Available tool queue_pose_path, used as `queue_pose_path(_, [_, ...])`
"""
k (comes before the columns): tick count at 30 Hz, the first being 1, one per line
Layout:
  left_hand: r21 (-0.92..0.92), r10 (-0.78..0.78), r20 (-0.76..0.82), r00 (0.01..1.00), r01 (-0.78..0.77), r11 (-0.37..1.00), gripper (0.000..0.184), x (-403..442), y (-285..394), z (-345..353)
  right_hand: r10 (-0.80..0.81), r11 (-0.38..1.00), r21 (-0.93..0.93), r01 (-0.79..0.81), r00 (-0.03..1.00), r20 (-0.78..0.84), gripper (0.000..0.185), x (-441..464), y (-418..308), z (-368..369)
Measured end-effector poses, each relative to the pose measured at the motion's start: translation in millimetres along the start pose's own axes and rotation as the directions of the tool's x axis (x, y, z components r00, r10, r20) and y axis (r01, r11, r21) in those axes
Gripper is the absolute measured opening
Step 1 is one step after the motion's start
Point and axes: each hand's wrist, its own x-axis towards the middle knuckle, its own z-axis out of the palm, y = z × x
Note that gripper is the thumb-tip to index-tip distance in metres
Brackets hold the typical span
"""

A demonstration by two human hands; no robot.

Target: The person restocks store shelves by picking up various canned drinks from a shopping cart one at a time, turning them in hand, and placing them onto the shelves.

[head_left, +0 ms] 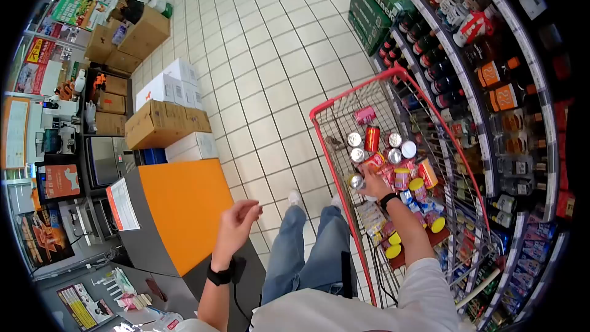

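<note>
My right hand is inside the shopping cart, its fingers closed around a drink can near the cart's left side. Beside it lie a red can, a pink can and several upright cans with pale tops. Colourful snack packets and yellow-lidded tubs fill the part nearer to me. Out over the floor beside an orange-topped counter, my left hand hangs with its fingers curled together. Nothing shows in it.
Shelves of bottles run along the right, close to the cart. Green beer cartons are stacked at the shelf end. Cardboard boxes stand behind the counter's far edge. Tiled floor stretches ahead.
</note>
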Motion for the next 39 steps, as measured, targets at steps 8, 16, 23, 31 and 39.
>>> queue_pose_path(8, [-0.07,-0.045,0.072,0.996,0.05,0.996,0.025,-19.4,6.6,35.9,0.042,0.995,-0.102,-0.02,0.975,0.218,0.078,9.9,16.8,-8.1])
queue_pose_path(16, [-0.105,0.111,0.1,0.989,-0.101,0.989,0.029,-29.5,28.4,42.3,-0.066,0.997,-0.039,0.069,0.995,0.076,0.076,-11.6,-12.3,-60.4])
queue_pose_path(23, [-0.011,0.325,0.214,0.921,-0.33,0.944,0.027,-23.3,65.9,37.9,-0.089,0.986,0.118,0.121,0.965,-0.245,0.064,-64.3,-105.2,-189.8])
queue_pose_path(31, [-0.138,0.518,0.386,0.763,-0.508,0.85,0.036,-16.0,114.7,43.1,-0.38,0.924,-0.228,0.307,0.673,-0.635,0.056,-136.7,-230.7,-312.7])
queue_pose_path(39, [-0.518,0.766,0.357,0.535,-0.569,0.639,0.068,-59.1,171.8,33.9,-0.437,0.756,0.152,0.637,0.663,-0.607,0.047,-238.1,-398.9,-382.2])
